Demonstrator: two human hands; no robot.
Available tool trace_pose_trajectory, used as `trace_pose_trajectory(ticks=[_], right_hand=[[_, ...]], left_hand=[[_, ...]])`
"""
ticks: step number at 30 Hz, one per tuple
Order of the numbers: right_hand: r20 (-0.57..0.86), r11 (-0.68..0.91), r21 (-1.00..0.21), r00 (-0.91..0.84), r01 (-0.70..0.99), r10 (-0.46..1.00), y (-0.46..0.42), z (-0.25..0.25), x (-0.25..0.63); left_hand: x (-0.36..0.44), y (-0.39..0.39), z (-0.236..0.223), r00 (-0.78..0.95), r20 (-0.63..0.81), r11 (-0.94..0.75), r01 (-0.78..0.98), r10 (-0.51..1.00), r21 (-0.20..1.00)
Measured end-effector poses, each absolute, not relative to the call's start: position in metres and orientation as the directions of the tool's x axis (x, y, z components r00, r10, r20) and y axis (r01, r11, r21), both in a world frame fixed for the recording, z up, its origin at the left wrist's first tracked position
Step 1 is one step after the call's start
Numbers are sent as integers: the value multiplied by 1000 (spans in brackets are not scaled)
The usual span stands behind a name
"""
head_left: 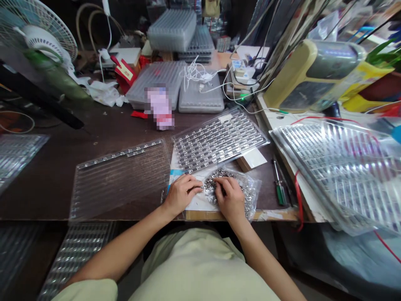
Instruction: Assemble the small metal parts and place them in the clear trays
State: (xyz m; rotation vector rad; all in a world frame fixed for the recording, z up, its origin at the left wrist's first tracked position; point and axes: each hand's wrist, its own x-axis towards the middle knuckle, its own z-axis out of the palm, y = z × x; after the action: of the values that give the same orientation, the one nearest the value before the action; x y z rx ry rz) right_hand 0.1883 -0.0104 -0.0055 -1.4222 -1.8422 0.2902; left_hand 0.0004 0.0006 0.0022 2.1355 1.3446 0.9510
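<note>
Plainly in view at far left, one white fan (46, 39) shows above the dark tabletop (106, 133). Next, as I see it from the room, lies one clear tray (115, 184), bare except for one line of metal pieces along its far edge and a second, shorter run beside it. Just right of it is one left hand (180, 194), thumb and forefinger bent narrowly toward each other; I cannot tell whether they hold anything. Beyond the hands, one filled tray (216, 142) slants, its many rows uncounted. Small metal parts (209, 184), too many to count, heap by one plastic bag (253, 190); one right hand (231, 198) curls over them, its fingers bunched, their hold hidden. Farther right lie one green-handled screwdriver (279, 190) and several stacked trays (341, 167).
</note>
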Motion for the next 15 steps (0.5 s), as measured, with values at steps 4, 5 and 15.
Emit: trace_pose_trajectory(ticks=[4, 5, 15], right_hand=[[443, 360, -589, -83, 723, 892, -9, -8, 189], [446, 364, -587, -87, 723, 891, -9, -8, 190], [435, 437, -596, -186, 674, 881, -11, 1, 173]], left_hand=[[2, 1, -2, 288, 308, -421, 586, 907, 692], [3, 0, -3, 286, 307, -419, 581, 908, 698], [-65, 59, 28, 5, 381, -264, 731, 924, 629]])
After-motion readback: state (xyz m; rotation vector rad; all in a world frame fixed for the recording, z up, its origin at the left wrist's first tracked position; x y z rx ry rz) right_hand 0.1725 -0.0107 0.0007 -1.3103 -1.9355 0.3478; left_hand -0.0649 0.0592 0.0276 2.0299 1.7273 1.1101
